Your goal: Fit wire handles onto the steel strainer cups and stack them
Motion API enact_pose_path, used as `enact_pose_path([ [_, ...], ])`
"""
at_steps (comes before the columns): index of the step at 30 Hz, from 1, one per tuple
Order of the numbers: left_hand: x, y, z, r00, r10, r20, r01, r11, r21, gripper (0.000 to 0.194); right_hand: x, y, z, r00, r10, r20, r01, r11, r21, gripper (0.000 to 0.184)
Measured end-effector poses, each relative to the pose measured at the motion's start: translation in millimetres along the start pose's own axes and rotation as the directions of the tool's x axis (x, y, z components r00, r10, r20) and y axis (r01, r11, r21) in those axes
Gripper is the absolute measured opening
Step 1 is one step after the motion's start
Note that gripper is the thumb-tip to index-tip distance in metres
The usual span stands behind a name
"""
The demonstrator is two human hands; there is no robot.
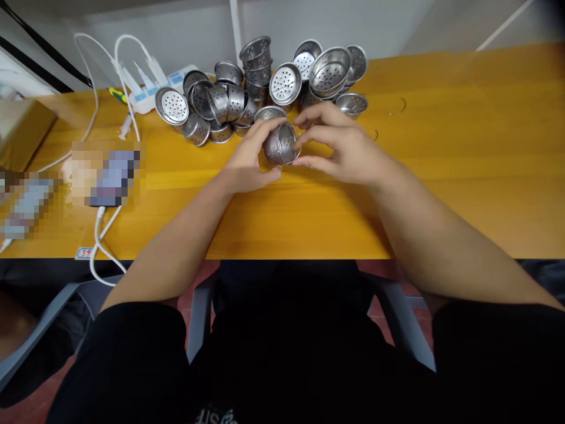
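Observation:
My left hand [249,159] is closed around the side of a small metal strainer basket [274,147] with a holed wall. The basket lies tilted, its mouth toward the right, just above or on the table; I cannot tell which. Fingers and thumb of my right hand [338,141] are curled at the basket's mouth, where a thin wire handle [298,154] shows. The right fingertips touch the wire and rim, partly hiding them. Right behind the held basket sits another strainer basket [270,112].
Several strainer baskets [229,103] are heaped and stacked along the back of the wooden table [459,153]. Loose bent wires [399,107] lie to the right. On the left are a power strip [152,91], white cables [96,235], a blurred phone [115,178] and a box [26,126].

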State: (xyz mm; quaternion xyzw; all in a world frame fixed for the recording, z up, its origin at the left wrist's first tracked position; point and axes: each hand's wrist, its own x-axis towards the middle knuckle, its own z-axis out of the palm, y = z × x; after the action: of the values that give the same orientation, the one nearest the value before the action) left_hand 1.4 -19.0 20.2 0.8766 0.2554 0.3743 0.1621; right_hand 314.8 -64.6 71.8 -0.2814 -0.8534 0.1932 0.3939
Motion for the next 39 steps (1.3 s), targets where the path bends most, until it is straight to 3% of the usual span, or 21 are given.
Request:
enact_pose_path([
  [11,3.3,2.8,-1.4,0.999,-0.012,0.038,0.013,1.000,-0.003,0.099,-1.3,-3.8,0.7,0.999,-0.004,0.049,0.005,1.000,-0.013,0.065],
  [14,4.0,3.6,-3.0,0.999,-0.021,0.034,0.022,1.000,-0.017,0.094,-0.4,-7.1,-2.6,0.998,0.031,0.060,-0.032,0.999,0.016,0.066],
  [19,1.1,-3.2,-4.7,0.998,-0.055,0.031,0.055,0.999,0.000,0.101,-0.3,-4.2,-9.1,0.991,0.036,0.132,-0.049,0.994,0.098,0.069],
  [22,-0.9,-14.5,-5.3,0.992,-0.115,-0.056,0.117,0.993,0.030,0.098,-6.9,22.8,-17.1,0.997,0.042,0.057,-0.043,0.999,0.006,0.067],
  [25,-1.5,-26.9,-5.5,0.975,-0.166,-0.149,0.170,0.985,0.018,0.099,-21.3,73.2,-28.1,0.994,0.108,-0.028,-0.111,0.982,-0.150,0.065],
  [28,-1.3,-34.8,-5.5,0.966,-0.212,-0.147,0.211,0.977,-0.021,0.098,-37.1,123.2,-35.2,0.994,0.111,0.014,-0.106,0.976,-0.192,0.071],
  [31,-0.8,-35.5,-6.3,0.963,-0.237,-0.127,0.234,0.971,-0.042,0.093,-42.6,143.1,-32.0,0.996,0.076,-0.044,-0.083,0.979,-0.184,0.072],
  [34,0.1,-30.0,-8.2,0.966,-0.223,-0.132,0.219,0.975,-0.051,0.092,-34.3,129.2,-17.8,0.986,0.107,-0.130,-0.128,0.977,-0.172,0.078],
  [39,0.8,-17.0,-9.5,0.967,-0.231,-0.105,0.224,0.972,-0.070,0.099,-13.2,86.5,15.4,0.996,0.043,-0.084,-0.048,0.997,-0.065,0.099],
])
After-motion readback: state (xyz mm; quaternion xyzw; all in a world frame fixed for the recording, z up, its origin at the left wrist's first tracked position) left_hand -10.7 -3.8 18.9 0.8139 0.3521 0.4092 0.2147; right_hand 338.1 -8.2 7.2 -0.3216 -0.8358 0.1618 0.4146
